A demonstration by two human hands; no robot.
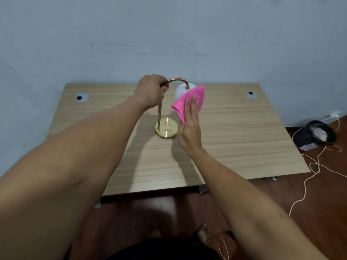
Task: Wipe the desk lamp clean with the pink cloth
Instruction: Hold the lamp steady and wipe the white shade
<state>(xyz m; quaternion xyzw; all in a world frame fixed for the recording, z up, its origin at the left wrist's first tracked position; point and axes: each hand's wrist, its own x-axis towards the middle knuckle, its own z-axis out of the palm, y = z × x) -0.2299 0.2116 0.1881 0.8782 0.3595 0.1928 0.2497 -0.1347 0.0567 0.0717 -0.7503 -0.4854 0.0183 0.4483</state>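
On the wooden desk (234,139), the left hand (150,91) is closed around the top of the brass stem of the desk lamp (159,109), just where it starts to arch. The lamp's round base (166,129) stands near the desk's middle and carries pink marks. To the right, the right hand (189,126), fingers flat and extended, presses the pink cloth (189,99) against the white shade (181,91).
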